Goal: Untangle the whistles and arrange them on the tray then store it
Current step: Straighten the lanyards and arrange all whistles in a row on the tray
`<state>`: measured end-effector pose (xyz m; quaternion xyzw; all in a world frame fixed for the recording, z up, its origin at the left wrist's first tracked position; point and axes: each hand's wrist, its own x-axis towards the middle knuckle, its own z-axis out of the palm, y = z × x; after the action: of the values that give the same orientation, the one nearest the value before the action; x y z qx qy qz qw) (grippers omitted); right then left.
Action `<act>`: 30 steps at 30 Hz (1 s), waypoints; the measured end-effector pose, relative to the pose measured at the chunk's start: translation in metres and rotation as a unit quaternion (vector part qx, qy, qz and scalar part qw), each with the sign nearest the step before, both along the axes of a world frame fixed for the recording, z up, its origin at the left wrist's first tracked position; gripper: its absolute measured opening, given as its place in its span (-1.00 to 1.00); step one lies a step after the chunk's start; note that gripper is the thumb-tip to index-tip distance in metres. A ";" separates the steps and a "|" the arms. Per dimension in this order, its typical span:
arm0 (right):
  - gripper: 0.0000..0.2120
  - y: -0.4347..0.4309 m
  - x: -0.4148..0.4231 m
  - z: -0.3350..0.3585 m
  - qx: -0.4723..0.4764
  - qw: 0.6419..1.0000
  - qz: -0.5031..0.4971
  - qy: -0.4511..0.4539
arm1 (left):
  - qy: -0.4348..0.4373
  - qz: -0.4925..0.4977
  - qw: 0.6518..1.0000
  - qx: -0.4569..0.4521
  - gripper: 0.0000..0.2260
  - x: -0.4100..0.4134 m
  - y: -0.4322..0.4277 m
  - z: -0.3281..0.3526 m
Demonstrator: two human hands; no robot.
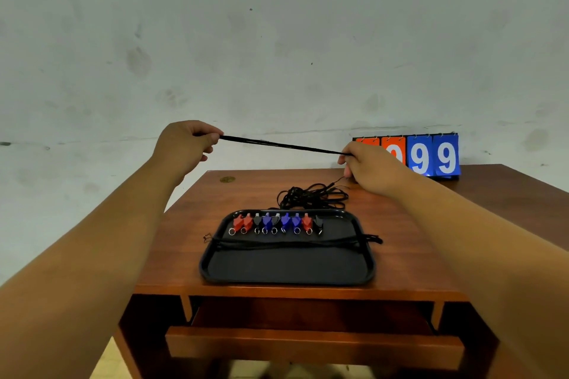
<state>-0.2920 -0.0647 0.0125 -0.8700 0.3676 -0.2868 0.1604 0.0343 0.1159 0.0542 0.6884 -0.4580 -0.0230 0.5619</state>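
A black tray (289, 268) lies on the wooden table (191, 240). Several red, black and blue whistles (275, 222) stand in a row along its far side, each with a metal ring. Straightened black cords (289, 243) lie across the tray's middle, their ends hanging over both sides. Behind the tray sits a tangled heap of black cords (312, 196). Above the table, my left hand (187, 144) and my right hand (369, 168) each pinch one end of a black cord (283, 145), which is stretched taut between them.
A flip scoreboard (431, 155) with orange and blue cards stands at the table's back right, against the wall. Below the front edge, a drawer (314, 344) is pulled open. A small round mark (227, 179) shows at the table's back left.
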 end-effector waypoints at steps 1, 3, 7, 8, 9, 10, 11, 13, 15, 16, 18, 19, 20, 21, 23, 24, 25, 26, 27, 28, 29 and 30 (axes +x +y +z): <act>-0.76 -0.003 0.000 -0.002 0.004 1.000 -0.003 0.002 | 0.005 0.005 1.000 0.000 -0.86 0.002 -0.002 -0.003; -0.77 -0.007 -0.001 -0.008 0.008 1.000 -0.010 0.010 | 0.005 0.010 1.000 0.002 -0.85 0.004 -0.005 -0.008; -0.78 -0.021 -0.003 -0.025 0.017 0.999 -0.030 0.029 | 0.011 0.018 1.000 0.001 -0.83 0.009 -0.017 -0.020; -0.78 -0.024 -0.003 -0.029 0.019 0.999 -0.033 0.037 | 0.013 0.020 1.000 0.003 -0.82 0.009 -0.021 -0.023; -0.79 -0.027 -0.002 -0.034 0.020 0.998 -0.035 0.046 | 0.014 0.023 1.000 0.006 -0.82 0.008 -0.025 -0.025; -0.79 -0.031 0.000 -0.039 0.018 0.998 -0.037 0.057 | 0.019 0.027 0.999 0.005 -0.82 0.007 -0.031 -0.028; -0.80 -0.034 0.001 -0.043 0.014 0.997 -0.041 0.070 | 0.028 0.037 0.999 0.001 -0.82 0.005 -0.036 -0.029; -0.82 -0.042 0.004 -0.052 0.014 0.994 -0.056 0.092 | 0.064 0.068 0.996 -0.012 -0.82 0.004 -0.046 -0.032; -0.84 -0.051 0.004 -0.061 0.035 0.991 -0.073 0.104 | 0.088 0.084 0.992 -0.020 -0.81 0.006 -0.056 -0.037; -0.85 -0.056 0.002 -0.064 0.053 0.991 -0.078 0.098 | 0.083 0.086 0.993 -0.013 -0.81 0.007 -0.060 -0.039; -0.83 -0.063 -0.001 -0.070 0.106 0.989 -0.090 0.050 | 0.069 0.081 0.994 0.006 -0.79 0.008 -0.069 -0.043; -0.82 -0.065 -0.002 -0.072 0.126 0.987 -0.097 0.024 | 0.065 0.077 0.995 0.013 -0.78 0.007 -0.071 -0.045; -0.79 -0.070 -0.003 -0.075 0.140 0.985 -0.105 0.005 | 0.063 0.074 0.995 0.018 -0.77 0.007 -0.076 -0.047; -0.77 -0.075 -0.004 -0.077 0.144 0.983 -0.111 0.000 | 0.062 0.074 0.995 0.025 -0.77 0.007 -0.080 -0.049; -0.72 -0.086 -0.006 -0.085 0.131 0.983 -0.129 0.016 | 0.059 0.073 0.995 0.034 -0.76 0.006 -0.087 -0.054; -0.70 -0.090 -0.007 -0.088 0.123 0.982 -0.140 0.031 | 0.058 0.069 0.995 0.034 -0.76 0.004 -0.090 -0.057; -0.66 -0.091 -0.007 -0.089 0.116 0.981 -0.147 0.043 | 0.060 0.062 0.996 0.033 -0.76 0.002 -0.092 -0.058; -0.60 -0.091 -0.006 -0.090 0.114 0.981 -0.149 0.046 | 0.061 0.053 0.996 0.031 -0.76 -0.001 -0.094 -0.058; -0.54 -0.089 -0.003 -0.090 0.117 0.982 -0.143 0.039 | 0.063 0.042 0.997 0.028 -0.78 -0.005 -0.097 -0.056; -0.53 -0.087 0.001 -0.089 0.118 0.984 -0.129 0.026 | 0.062 0.031 0.997 0.026 -0.79 -0.008 -0.099 -0.054; -0.54 -0.083 0.008 -0.088 0.114 0.987 -0.109 0.014 | 0.058 0.021 0.998 0.026 -0.81 -0.011 -0.102 -0.051; -0.57 -0.078 0.017 -0.085 0.107 0.991 -0.084 0.003 | 0.052 0.008 0.998 0.024 -0.83 -0.014 -0.104 -0.047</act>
<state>-0.2747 -0.1423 -0.0725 -0.8149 0.4683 -0.2556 0.2266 0.0201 0.0124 0.0072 0.7033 -0.4218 -0.0650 0.5685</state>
